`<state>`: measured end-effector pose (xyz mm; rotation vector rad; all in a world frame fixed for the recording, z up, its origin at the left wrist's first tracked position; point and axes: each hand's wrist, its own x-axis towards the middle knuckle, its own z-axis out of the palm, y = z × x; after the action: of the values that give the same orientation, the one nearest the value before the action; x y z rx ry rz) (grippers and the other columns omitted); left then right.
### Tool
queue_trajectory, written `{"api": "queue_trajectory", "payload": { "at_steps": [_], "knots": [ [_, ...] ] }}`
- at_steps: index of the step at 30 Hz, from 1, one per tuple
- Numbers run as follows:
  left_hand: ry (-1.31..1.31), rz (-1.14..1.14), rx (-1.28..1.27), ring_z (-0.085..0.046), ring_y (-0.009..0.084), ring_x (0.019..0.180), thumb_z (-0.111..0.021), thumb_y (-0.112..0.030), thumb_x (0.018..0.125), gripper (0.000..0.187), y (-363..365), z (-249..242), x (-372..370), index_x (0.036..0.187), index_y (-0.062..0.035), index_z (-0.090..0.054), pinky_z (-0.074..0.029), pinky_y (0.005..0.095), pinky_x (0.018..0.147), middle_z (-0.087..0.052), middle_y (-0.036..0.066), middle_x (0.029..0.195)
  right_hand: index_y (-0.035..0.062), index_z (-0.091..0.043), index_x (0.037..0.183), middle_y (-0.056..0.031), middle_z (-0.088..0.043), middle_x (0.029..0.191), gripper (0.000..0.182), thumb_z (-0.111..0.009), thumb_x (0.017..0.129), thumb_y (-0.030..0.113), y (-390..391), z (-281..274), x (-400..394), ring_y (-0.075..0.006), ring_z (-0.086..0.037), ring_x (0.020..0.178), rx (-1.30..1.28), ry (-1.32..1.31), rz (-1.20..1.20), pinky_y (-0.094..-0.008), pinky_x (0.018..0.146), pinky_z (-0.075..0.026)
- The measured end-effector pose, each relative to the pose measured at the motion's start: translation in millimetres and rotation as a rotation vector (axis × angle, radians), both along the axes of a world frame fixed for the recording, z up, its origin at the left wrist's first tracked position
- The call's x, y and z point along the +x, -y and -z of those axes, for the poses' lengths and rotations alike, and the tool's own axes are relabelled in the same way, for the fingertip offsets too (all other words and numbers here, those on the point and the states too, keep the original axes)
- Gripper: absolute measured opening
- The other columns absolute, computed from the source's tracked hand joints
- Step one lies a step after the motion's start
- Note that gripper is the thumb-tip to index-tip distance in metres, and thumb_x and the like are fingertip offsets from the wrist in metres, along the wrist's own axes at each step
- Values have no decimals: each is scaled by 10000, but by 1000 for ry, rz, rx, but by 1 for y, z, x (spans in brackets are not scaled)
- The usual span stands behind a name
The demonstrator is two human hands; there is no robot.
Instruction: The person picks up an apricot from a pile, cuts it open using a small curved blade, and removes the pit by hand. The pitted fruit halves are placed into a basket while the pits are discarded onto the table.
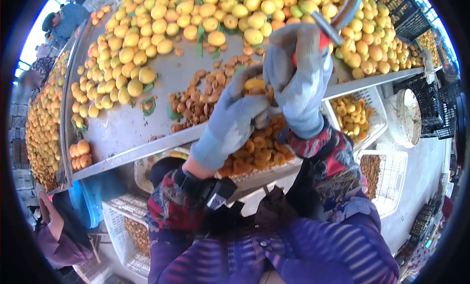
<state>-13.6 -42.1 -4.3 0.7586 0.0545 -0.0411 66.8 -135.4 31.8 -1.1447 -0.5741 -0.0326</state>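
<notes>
Both my hands wear pale blue-grey gloves and meet over the table's front edge. My left hand (237, 112) is closed around a yellow-orange apricot (254, 84), partly hidden by the fingers. Close against it, my right hand (301, 78) grips a red-handled tool with curved metal parts (338, 22) that point up and away; the grip hides much of the handle. Brown apricot pits (210, 90) lie in a heap just beyond my left hand. Below my hands, halved apricots (259, 154) fill a container.
Whole apricots (205, 14) are piled across the metal table (161, 68). White crates (387, 178) and a white bucket (408, 118) stand at the right; a blue bucket (88, 203) is at lower left. Other people, one in a dark jacket (71, 22), are at the left.
</notes>
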Motion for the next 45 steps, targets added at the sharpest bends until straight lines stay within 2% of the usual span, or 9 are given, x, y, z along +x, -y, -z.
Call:
{"api": "queue_trajectory", "payload": {
  "at_steps": [4, 5, 11, 22, 27, 31, 37, 42, 45],
  "knots": [
    [-27, -64, 134, -418, 89, 562, -527, 28, 814, 595, 0, 2, 1, 1373, -39, -334, -339, 237, 507, -476, 9, 730, 28, -520, 849, 40, -254, 483, 481, -400, 972, 476, -5, 5, 7, -81, -236, 386, 108, -141, -61, -254, 382, -244],
    [-58, -64, 198, -416, 80, 550, -526, 35, 817, 618, 0, -1, 4, 1393, -48, -318, -346, 241, 492, -473, 1, 717, 57, -539, 815, 15, -337, 425, 396, -493, 951, 425, -10, 1, 8, -103, -273, 311, 274, -424, -107, -274, 320, -239],
    [-56, -75, 255, -433, 70, 568, -537, 26, 826, 622, -2, 9, 10, 1401, -52, -314, -370, 238, 506, -534, 28, 774, 72, -513, 789, 37, -279, 444, 437, -480, 944, 479, -12, 3, 12, -93, -250, 337, 377, -610, -149, -264, 336, -214],
    [-183, 98, 104, -407, 76, 532, -554, 9, 822, 556, -13, 6, 7, 1341, -38, -359, -337, 237, 484, -546, 58, 756, 31, -556, 810, 45, -417, 505, 336, -523, 960, 330, -19, 15, 13, -49, -351, 380, 250, -147, -82, -210, 374, -264],
    [-201, 71, 210, -412, 59, 513, -568, 14, 813, 445, -16, 5, 2, 1230, -39, -420, -329, 223, 461, -499, 25, 695, 29, -582, 841, 41, -477, 555, 279, -554, 950, 284, -25, 20, 1, -32, -386, 410, 244, -363, -151, -197, 392, -269],
    [-147, 120, 229, -409, 53, 498, -573, 11, 814, 421, -18, 0, 5, 1205, -38, -425, -316, 209, 447, -472, 1, 659, 63, -497, 801, 40, -307, 467, 474, -472, 934, 518, -15, 6, 6, -91, -258, 348, 200, -477, -237, -254, 340, -226],
    [-134, 65, 302, -404, 45, 476, -570, 29, 802, 450, -14, 6, 15, 1223, -34, -423, -305, 208, 413, -452, -20, 632, 67, -494, 807, 45, -316, 490, 501, -491, 906, 558, -16, 33, 25, -86, -281, 373, 307, -605, -224, -254, 357, -236],
    [-139, -18, 409, -556, 85, 652, -579, 19, 793, 548, -7, -1, 15, 1307, -40, -399, -508, 234, 600, -567, 28, 887, 61, -482, 774, 34, -251, 495, 525, -456, 920, 564, -24, 46, 31, -90, -220, 387, 353, -674, -156, -277, 379, -215],
    [-167, -14, 305, -598, 112, 768, -566, 21, 797, 583, -8, 1, 12, 1345, -42, -377, -533, 256, 707, -571, 41, 1017, 49, -560, 869, 6, -452, 611, 355, -476, 954, 384, -26, 40, 21, -92, -428, 491, 240, -496, -174, -246, 444, -346]
  ]
}}
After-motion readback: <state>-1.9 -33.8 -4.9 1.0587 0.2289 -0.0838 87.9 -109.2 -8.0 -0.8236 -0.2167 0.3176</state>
